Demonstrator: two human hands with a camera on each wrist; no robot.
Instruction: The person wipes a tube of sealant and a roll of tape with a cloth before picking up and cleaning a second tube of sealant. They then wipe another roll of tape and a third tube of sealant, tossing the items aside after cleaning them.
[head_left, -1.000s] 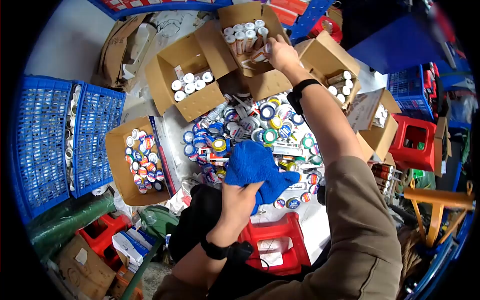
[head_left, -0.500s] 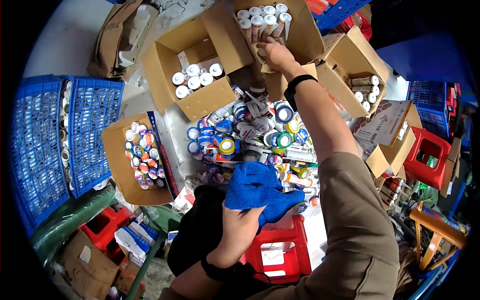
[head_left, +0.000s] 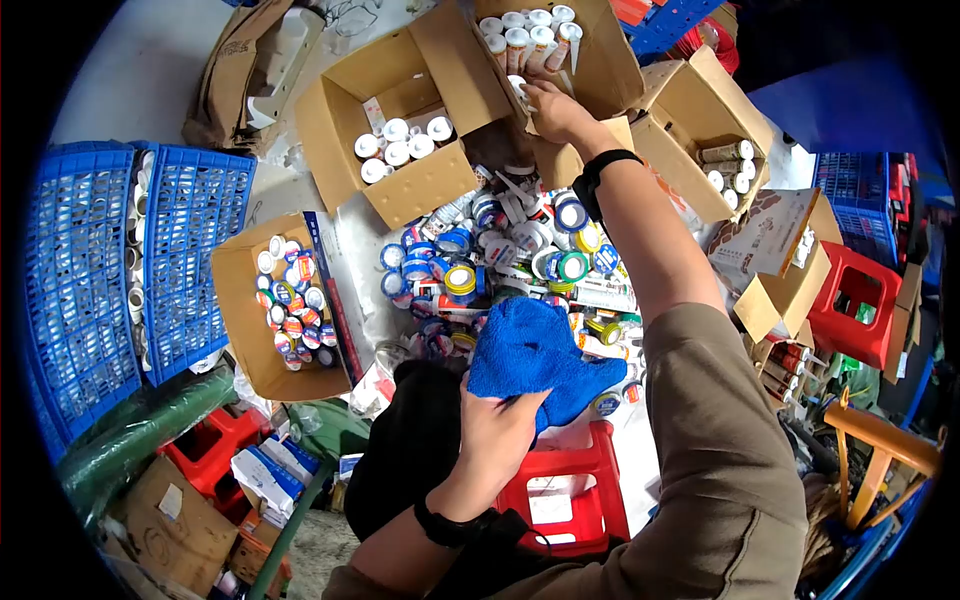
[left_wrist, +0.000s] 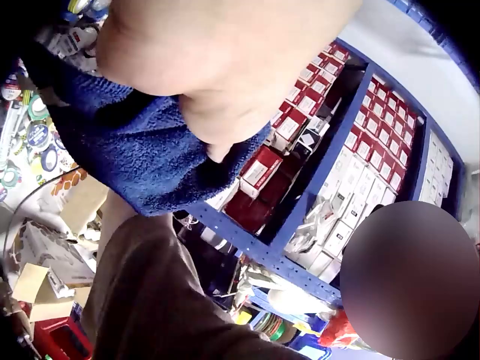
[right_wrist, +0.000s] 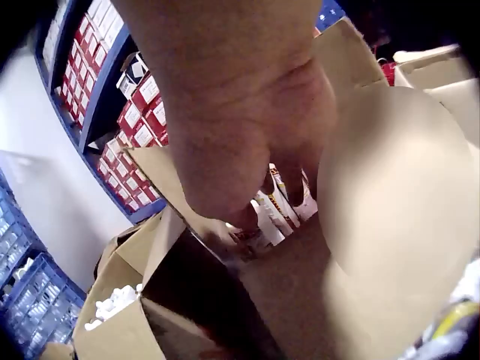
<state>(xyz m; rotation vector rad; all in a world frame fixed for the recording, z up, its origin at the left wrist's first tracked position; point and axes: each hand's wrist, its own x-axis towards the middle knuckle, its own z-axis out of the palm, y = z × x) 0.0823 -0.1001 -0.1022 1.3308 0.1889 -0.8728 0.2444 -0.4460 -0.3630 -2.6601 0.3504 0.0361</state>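
Note:
My left hand [head_left: 497, 440] grips a bunched blue cloth [head_left: 530, 355] above a heap of tape rolls and tubes [head_left: 460, 280]. In the left wrist view its thumb presses into the cloth [left_wrist: 150, 157]. My right hand [head_left: 562, 115] reaches into the upper cardboard box [head_left: 605, 75], its thumb and fingers around a white-capped tube [head_left: 517, 86] at the near side. Behind that tube, several others [head_left: 541, 38] stand upright. In the right wrist view the hand [right_wrist: 240, 142] partly hides the tubes [right_wrist: 279, 210].
Left of the right hand stands an open box [head_left: 425, 190] with white-capped tubes. Another tube box [head_left: 675, 180] is to its right. Jars and rolls fill a carton [head_left: 240, 320] at the left, near blue crates [head_left: 195, 260]. A red stool [head_left: 610, 480] stands at the near edge.
The tube that lay tilted in my right hand is lower, at the box's near side. The camera view has shifted. My left hand still grips the cloth.

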